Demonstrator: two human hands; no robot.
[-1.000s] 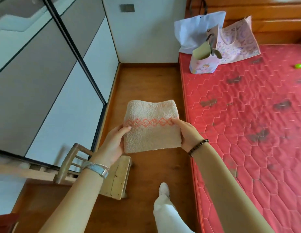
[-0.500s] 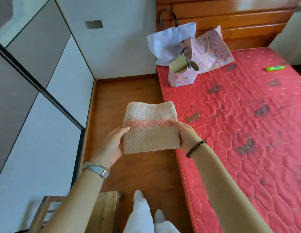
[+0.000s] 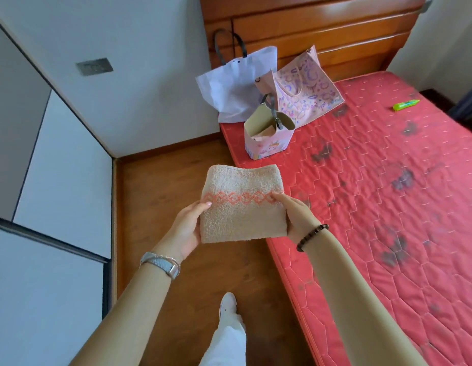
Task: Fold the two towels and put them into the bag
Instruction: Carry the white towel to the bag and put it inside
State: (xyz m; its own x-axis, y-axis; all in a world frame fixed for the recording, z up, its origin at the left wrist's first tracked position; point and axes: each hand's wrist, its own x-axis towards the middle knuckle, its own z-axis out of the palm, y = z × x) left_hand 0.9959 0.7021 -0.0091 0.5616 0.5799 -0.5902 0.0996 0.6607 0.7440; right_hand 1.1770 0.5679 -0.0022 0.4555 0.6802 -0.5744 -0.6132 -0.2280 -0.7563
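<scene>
Both hands hold one folded towel [image 3: 242, 204] in the air above the wooden floor [image 3: 161, 196], just beside the edge of the bed. Left hand [image 3: 186, 228] grips the towel's left edge, thumb on top near the orange diamond band that runs across the middle, the other fingers hidden underneath. Right hand [image 3: 295, 216] grips the right edge the same way, its thumb lying on the end of the band. The towel is beige and fluffy, folded into a thick rectangle and held roughly flat.

A silver watch [image 3: 162, 264] sits on the left wrist and a dark bead bracelet [image 3: 311, 236] on the right.

On the red quilted mattress [image 3: 388, 207], near its far corner, stands a small pink bag [image 3: 266, 140], upright and open at the top, well apart from the towel. Behind it a white bag [image 3: 235, 88] with dark handles and a larger pink patterned bag [image 3: 308, 88] lean against the wooden headboard [image 3: 308, 22]. A green marker [image 3: 405, 104] lies farther along the mattress on its own.

At the bottom, a leg in white trousers [image 3: 229, 336] and a white shoe stand on the floor. Only one towel can be seen.
</scene>
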